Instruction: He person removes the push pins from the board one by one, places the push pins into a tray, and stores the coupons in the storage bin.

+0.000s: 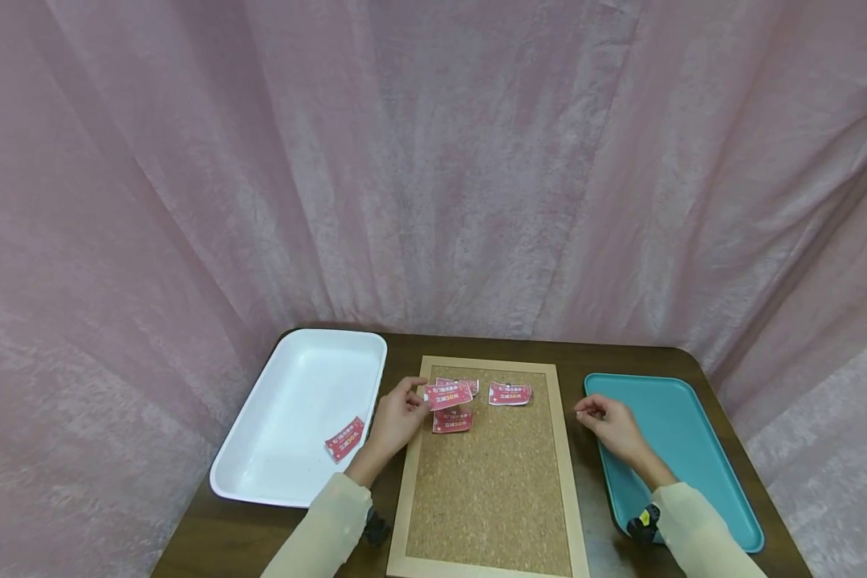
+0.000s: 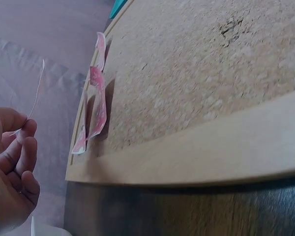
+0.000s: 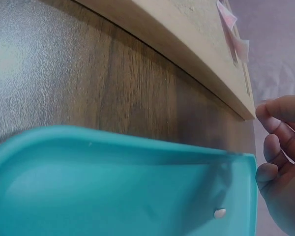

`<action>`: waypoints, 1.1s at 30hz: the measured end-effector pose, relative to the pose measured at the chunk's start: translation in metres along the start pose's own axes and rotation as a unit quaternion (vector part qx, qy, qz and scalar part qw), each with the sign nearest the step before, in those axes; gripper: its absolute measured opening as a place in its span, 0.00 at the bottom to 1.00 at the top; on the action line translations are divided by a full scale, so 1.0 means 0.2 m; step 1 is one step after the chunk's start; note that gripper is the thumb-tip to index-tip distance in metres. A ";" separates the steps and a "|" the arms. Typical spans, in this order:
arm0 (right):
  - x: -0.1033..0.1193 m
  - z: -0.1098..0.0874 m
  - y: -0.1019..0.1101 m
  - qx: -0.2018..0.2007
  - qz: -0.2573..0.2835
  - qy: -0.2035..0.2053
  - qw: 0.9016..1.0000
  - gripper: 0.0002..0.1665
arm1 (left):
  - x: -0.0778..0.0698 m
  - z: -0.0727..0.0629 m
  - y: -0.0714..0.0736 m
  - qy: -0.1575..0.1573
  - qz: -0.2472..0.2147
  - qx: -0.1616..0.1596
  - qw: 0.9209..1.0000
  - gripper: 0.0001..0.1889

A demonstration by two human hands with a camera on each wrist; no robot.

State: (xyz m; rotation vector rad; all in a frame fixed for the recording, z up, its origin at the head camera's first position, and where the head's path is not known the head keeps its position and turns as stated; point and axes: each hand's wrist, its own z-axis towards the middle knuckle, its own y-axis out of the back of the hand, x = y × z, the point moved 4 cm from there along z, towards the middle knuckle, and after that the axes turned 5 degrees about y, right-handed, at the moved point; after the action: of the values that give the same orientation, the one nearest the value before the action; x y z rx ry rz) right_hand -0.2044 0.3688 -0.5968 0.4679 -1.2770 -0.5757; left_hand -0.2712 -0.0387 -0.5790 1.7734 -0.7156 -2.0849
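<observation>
Pink curtains (image 1: 470, 160) are framing the surface (image 1: 621, 359). Over the corkboard's (image 1: 491, 498) far-left corner, the left hand (image 1: 396, 419) is pinching a 50-yuan coupon (image 1: 448, 395); dipping could be snagging 2 coupons (image 1: 452, 424) beneath. I cannot tell whether the right hand (image 1: 612, 427), by the tray's (image 1: 668, 421) left edge, is gripping anything. Nearward, the corkboard is lying bare.

Counted are: 5 cpns. (image 1: 510, 394), 2 trays (image 1: 296, 409), 1 corkbd. (image 1: 491, 490), 2 hands (image 1: 399, 416), 1 tbl. (image 1: 209, 546), 2 wrist devs. (image 1: 643, 522), 1 wht. obj. (image 3: 220, 213)
</observation>
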 end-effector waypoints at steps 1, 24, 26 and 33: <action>0.00 0.00 0.00 -0.002 -0.002 -0.002 1.000 0.05 | 0.00 0.00 0.01 0.001 -0.005 0.000 1.000 0.22; -0.05 -0.05 0.09 -0.012 -0.016 -0.014 1.000 0.06 | 0.08 -0.02 0.17 0.018 -0.028 -0.017 0.999 0.21; -0.06 -0.06 0.09 -0.014 -0.018 -0.011 1.000 0.05 | 0.09 -0.02 0.18 0.021 -0.025 -0.026 0.999 0.21; -0.08 -0.07 0.11 -0.017 -0.025 -0.035 0.999 0.06 | 0.11 -0.04 0.24 0.030 -0.020 -0.049 0.998 0.20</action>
State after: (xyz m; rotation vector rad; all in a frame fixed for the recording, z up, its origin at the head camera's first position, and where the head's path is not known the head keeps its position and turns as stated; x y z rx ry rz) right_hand -0.1910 0.3963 -0.5990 0.4554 -1.3238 -0.6591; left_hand -0.2713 -0.0919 -0.5708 1.8027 -0.5557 -2.0465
